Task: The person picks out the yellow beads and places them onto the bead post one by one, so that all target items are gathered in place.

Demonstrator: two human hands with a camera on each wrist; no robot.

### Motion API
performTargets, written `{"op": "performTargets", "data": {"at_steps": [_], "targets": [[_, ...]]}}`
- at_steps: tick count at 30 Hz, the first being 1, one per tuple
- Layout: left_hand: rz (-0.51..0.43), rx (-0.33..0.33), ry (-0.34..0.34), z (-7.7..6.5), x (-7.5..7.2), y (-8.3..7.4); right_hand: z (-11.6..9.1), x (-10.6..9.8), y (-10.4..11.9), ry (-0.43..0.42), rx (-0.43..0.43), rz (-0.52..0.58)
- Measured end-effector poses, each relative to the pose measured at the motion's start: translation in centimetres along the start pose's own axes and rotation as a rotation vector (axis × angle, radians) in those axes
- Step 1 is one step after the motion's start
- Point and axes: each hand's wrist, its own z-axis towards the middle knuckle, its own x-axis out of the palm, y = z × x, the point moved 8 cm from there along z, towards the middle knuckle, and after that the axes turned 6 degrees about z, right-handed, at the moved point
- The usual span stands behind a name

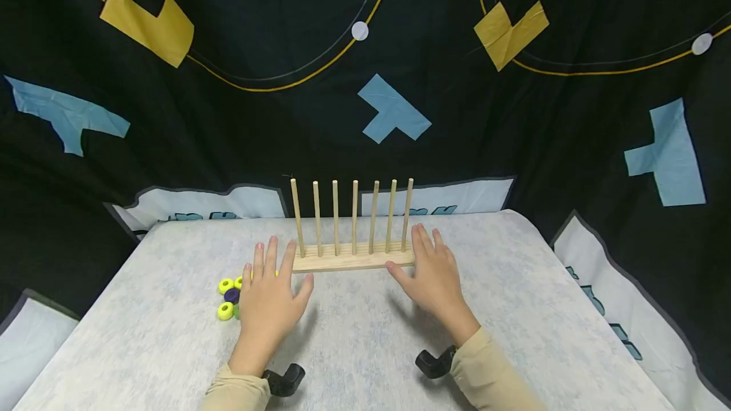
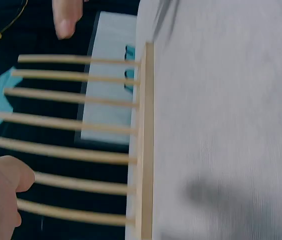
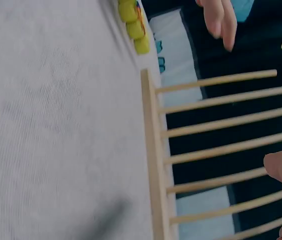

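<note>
A wooden peg rack (image 1: pixel 342 263) stands on the table, with several upright dowels rising from its flat base. My left hand (image 1: pixel 267 306) is held over the table by the rack's left end, fingers spread and holding nothing. By the rack's right end is my right hand (image 1: pixel 435 279), also spread, its thumb overlapping the base in the head view. No rings sit on the dowels in either wrist view. Beside the left hand lie yellow rings (image 1: pixel 226 285), a purple ring (image 1: pixel 231 295) and a green ring (image 1: pixel 237 311); that hand hides part of the group.
The table (image 1: pixel 365 347) has a pale mottled cover. Behind it hangs a black cloth (image 1: pixel 257 138) with yellow and blue patches. Black wrist mounts (image 1: pixel 284 380) show at both cuffs, and the hands cast shadows on the tabletop.
</note>
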Motion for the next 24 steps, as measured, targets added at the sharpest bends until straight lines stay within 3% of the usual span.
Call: {"op": "performTargets", "data": {"at_steps": [7, 16, 24], "targets": [[-0.038, -0.066, -0.072, -0.4, -1.6, 4.9, 1.0, 1.7, -2.6, 0.037, 0.03, 0.049], [-0.07, -0.165, -0.013, -1.5, -1.3, 11.5, 1.5, 4.8, -5.1, 0.114, 0.119, 0.123], [-0.078, -0.204, 0.08, -2.7, -0.3, 14.6, 1.8, 6.8, -6.4, 0.143, 0.148, 0.18]]}}
